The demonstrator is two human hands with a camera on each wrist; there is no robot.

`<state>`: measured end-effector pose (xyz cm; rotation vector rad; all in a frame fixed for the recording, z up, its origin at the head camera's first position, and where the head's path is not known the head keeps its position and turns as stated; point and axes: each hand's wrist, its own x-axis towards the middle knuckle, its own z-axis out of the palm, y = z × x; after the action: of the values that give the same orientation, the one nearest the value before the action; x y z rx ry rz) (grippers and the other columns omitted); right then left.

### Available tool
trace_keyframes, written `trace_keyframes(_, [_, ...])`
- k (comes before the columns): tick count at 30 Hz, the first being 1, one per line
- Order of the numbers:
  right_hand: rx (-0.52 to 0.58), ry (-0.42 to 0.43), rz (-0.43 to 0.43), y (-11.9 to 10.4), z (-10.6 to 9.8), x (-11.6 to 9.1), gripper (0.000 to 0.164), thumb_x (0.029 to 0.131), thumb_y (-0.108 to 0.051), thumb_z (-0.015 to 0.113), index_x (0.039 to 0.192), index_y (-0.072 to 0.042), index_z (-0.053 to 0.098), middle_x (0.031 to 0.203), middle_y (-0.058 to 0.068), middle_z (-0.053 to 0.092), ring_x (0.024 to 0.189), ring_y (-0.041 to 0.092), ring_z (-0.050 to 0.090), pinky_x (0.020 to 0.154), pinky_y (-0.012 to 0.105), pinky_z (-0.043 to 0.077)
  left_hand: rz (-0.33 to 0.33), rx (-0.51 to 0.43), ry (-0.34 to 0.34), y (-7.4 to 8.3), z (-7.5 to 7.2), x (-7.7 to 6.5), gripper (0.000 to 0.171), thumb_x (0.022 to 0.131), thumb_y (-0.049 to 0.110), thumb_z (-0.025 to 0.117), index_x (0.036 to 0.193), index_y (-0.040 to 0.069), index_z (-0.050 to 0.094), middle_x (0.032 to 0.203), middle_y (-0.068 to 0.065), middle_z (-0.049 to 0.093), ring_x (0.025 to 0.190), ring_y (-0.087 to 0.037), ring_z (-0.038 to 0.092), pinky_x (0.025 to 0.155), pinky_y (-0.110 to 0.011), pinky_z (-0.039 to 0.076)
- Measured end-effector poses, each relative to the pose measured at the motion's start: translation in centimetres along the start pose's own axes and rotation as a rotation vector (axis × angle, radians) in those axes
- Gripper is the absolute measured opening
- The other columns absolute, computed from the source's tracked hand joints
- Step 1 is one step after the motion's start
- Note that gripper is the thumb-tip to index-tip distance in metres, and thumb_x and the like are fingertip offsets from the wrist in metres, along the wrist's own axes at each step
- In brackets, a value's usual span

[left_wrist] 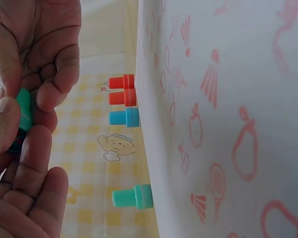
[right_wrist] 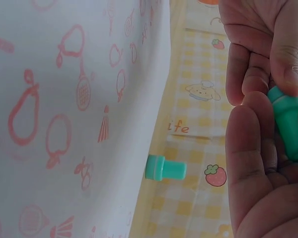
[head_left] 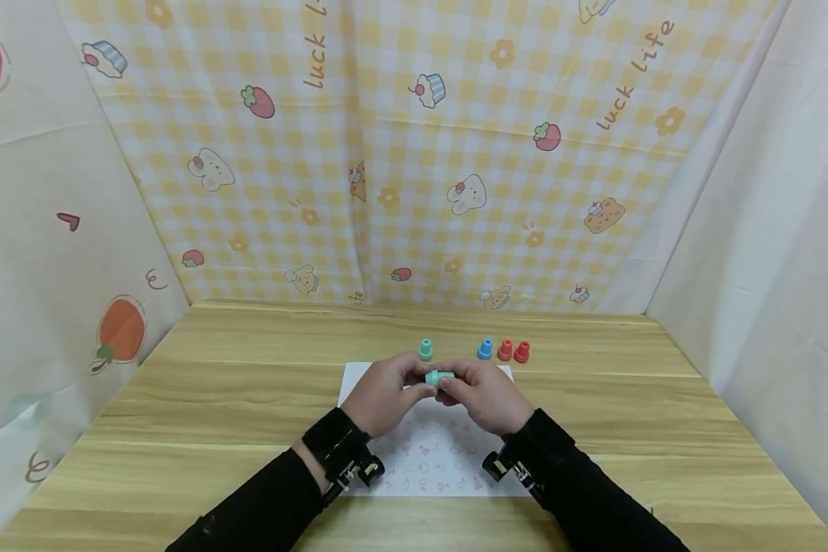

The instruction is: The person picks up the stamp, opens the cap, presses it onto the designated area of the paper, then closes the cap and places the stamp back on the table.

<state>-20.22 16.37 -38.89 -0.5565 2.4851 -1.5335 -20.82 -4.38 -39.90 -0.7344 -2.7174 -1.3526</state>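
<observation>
A teal green toy stamp (head_left: 439, 379) is held between both hands above a white sheet of paper (head_left: 424, 445). My left hand (head_left: 388, 392) pinches its left end with thumb and fingers. From the other side, my right hand (head_left: 488, 395) grips its body, thumb on the near side. In the right wrist view the stamp (right_wrist: 289, 121) shows a wider ringed end and a narrower handle. Fingers cover part of it in every view. Pink outline prints of fruit, rackets and shuttlecocks cover the paper (left_wrist: 228, 129).
Behind the paper stand another green stamp (head_left: 425, 350), a blue stamp (head_left: 485, 349) and two red stamps, a left one (head_left: 505, 350) and a right one (head_left: 521, 353). The wooden table (head_left: 248, 360) meets a checked cloth (head_left: 414, 230) at its back edge.
</observation>
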Motion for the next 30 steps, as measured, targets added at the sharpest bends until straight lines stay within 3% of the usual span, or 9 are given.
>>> trace_keyframes(14, [0.082,-0.003,0.05,-0.3,-0.3,0.2,0.027,0.109,-0.006,0.055,0.13,0.004,0.069,0.116,0.018,0.076,0.097,0.018,0.074,0.089,0.033,0.063,-0.01,-0.013,0.005,-0.1,-0.3,0.1,0.014,0.098,0.025,0.076,0.109,0.018,0.07,0.093,0.01,0.075,0.091,-0.006,0.068,0.089,-0.04,0.057])
trace_keyframes(22, [0.162,0.016,0.096,-0.1,-0.7,0.4,0.03,0.109,-0.004,0.052,0.135,0.009,0.058,0.115,0.03,0.073,0.091,0.017,0.074,0.085,0.032,0.064,-0.051,-0.028,0.033,-0.4,-0.8,0.2,0.024,0.098,0.022,0.076,0.119,0.013,0.072,0.098,0.007,0.076,0.097,-0.01,0.07,0.097,-0.047,0.058])
trace_keyframes(26, [0.202,0.022,0.105,0.0,-1.1,0.4,0.024,0.109,-0.003,0.051,0.13,0.01,0.054,0.112,0.035,0.072,0.09,0.022,0.076,0.084,0.033,0.064,-0.053,-0.002,0.047,-0.5,-1.1,0.1,0.021,0.098,0.022,0.077,0.116,0.012,0.072,0.097,0.007,0.076,0.098,-0.012,0.071,0.091,-0.042,0.06])
trace_keyframes(30, [0.226,0.025,0.106,0.4,-1.7,0.4,0.023,0.111,-0.006,0.049,0.126,0.01,0.055,0.11,0.031,0.072,0.09,0.021,0.075,0.084,0.031,0.064,-0.045,0.041,0.057,-0.5,-1.3,0.2,0.02,0.097,0.022,0.077,0.114,0.013,0.072,0.095,0.008,0.077,0.095,-0.011,0.072,0.085,-0.036,0.06])
